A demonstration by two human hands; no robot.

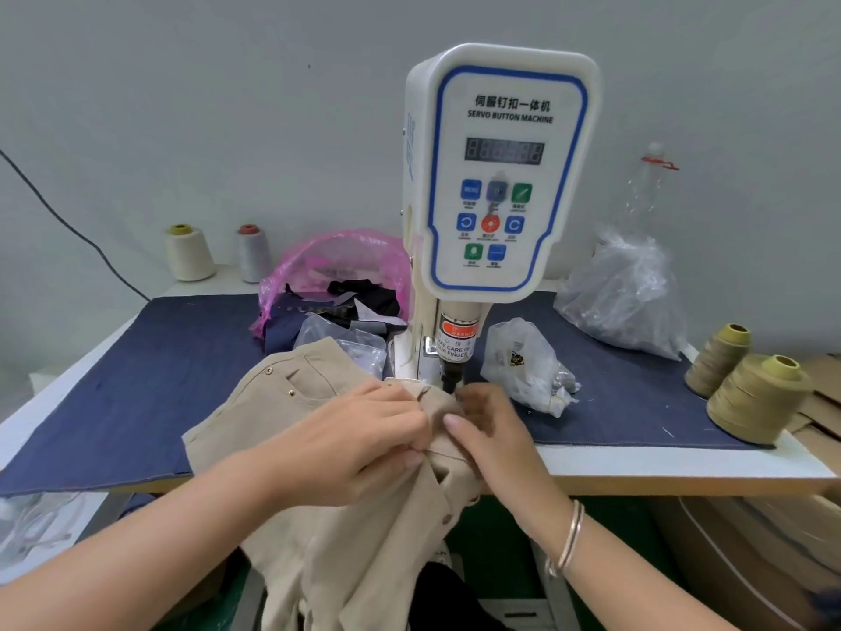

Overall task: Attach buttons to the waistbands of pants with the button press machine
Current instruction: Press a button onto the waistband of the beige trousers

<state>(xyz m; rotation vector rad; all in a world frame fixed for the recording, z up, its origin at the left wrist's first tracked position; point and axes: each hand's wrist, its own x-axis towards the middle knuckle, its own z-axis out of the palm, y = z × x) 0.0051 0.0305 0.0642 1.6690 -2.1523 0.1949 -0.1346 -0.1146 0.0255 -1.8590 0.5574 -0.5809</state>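
Note:
A pair of beige pants [291, 403] lies over the table's front edge, its waistband bunched under the black punch [450, 378] of the white servo button machine [500, 175]. My left hand [364, 439] pinches the waistband fabric just left of the punch. From the right, my right hand [491, 430] grips the same fold, its fingertips close to the punch. Small metal rivets [291, 393] show on the pocket, and one button [447, 520] sits lower on the fly. The die under the fabric is hidden.
A blue denim mat [159, 380] covers the table. A clear bag of button parts [528, 366] lies right of the machine, with a bigger clear bag [628, 302] behind. A pink bag of fabric scraps [336, 284] sits at the back. Olive thread cones [755, 398] stand right, pale cones [189, 252] left.

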